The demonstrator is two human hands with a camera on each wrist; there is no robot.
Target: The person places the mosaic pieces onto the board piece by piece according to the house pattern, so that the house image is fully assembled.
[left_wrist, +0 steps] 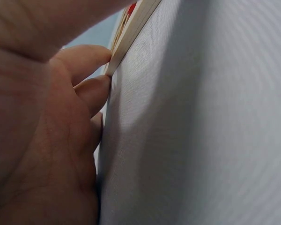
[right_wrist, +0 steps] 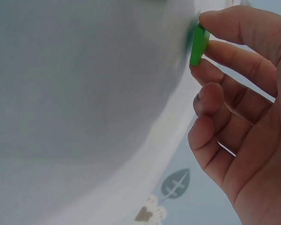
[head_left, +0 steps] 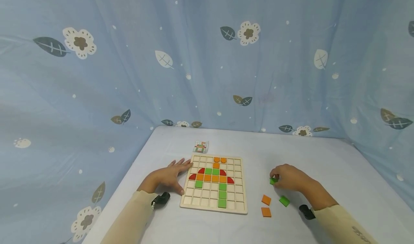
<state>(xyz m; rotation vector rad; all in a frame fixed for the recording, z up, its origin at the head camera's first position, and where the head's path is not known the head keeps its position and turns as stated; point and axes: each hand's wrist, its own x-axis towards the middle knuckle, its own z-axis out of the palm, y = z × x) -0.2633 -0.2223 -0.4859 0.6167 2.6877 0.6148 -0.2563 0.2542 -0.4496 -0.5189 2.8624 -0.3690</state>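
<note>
A wooden grid board (head_left: 213,208) lies on the white table, with red, orange and green pieces set in some of its squares. Along the board's left edge rests my left hand (head_left: 169,175), its fingers spread and the fingertips touching the rim; the left wrist view shows the fingertips (left_wrist: 100,56) against the board's side. To the right of the board, my right hand (head_left: 289,177) pinches a green square tile (right_wrist: 197,45) between thumb and fingers, close to the tabletop. In the head view part of this tile is hidden by the fingers.
Another green tile (head_left: 284,201) lies just below the right hand. Two orange tiles, one upper (head_left: 266,199) and one lower (head_left: 266,212), lie between it and the board. Behind the board sits a small pattern card (head_left: 201,147). A blue patterned curtain (head_left: 207,75) hangs around the table.
</note>
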